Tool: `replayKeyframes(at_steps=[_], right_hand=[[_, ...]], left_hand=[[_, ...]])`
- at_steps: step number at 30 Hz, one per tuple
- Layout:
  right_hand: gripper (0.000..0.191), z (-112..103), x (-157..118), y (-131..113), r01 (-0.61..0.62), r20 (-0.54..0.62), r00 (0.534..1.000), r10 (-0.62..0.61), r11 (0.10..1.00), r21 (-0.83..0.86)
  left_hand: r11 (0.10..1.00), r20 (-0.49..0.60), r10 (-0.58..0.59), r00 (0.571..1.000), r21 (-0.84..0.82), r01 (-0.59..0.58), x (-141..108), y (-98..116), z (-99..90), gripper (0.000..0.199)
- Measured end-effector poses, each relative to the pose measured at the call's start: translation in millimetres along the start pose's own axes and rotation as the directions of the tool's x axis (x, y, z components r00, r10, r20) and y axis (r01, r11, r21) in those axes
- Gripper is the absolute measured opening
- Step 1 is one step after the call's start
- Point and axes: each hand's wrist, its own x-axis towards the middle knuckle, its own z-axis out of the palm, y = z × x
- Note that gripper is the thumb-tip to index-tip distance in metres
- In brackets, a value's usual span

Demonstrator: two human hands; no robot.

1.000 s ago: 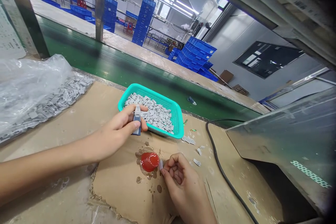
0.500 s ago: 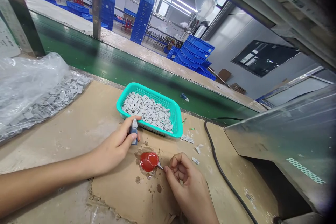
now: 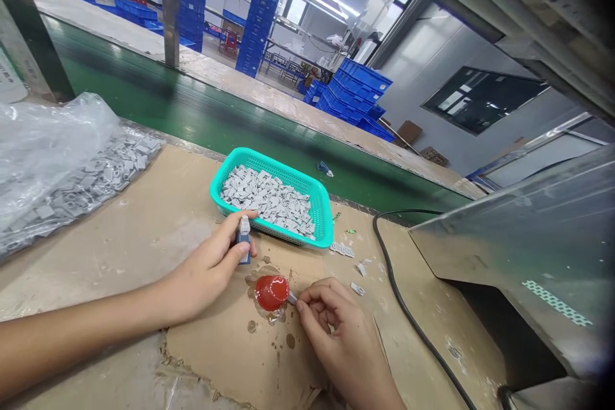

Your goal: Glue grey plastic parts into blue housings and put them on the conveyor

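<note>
My left hand grips a small dark-blue plastic part with a light-grey tip, held upright just in front of the turquoise basket. That basket is full of small light-grey plastic pieces. A red, tapered cup-like thing stands on the cardboard between my hands, with wet spots around it. My right hand pinches a small grey piece between thumb and forefinger, its far end at the red cup's right side. Whether that end touches the cup is hard to see.
A clear plastic bag of grey pieces lies left. Beyond the basket runs a green conveyor belt carrying a blue-and-grey part. Loose grey pieces and a black cable lie right, beside a metal housing.
My right thumb and forefinger have closed further over the grey piece by the red cup. On the belt, the blue-and-grey part has shifted left. My left hand keeps its hold.
</note>
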Motion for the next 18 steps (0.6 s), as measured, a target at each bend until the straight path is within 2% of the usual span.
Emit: replayKeyframes(at_steps=[9, 18], right_hand=[[0.009, 4.8, -0.2, 2.1, 0.017, -0.022, 1.0, -0.017, 1.0, -0.014], [0.011, 8.2, 1.8, -1.3, -0.011, -0.017, 1.0, 0.01, 0.999, -0.052]], left_hand=[[1.0, -0.005, 0.011, 1.0, -0.01, -0.011, 0.1, 0.2, 0.6, 0.038], [0.998, -0.001, 0.038, 0.999, -0.054, -0.038, -1.6, 0.7, 2.0, 0.033]])
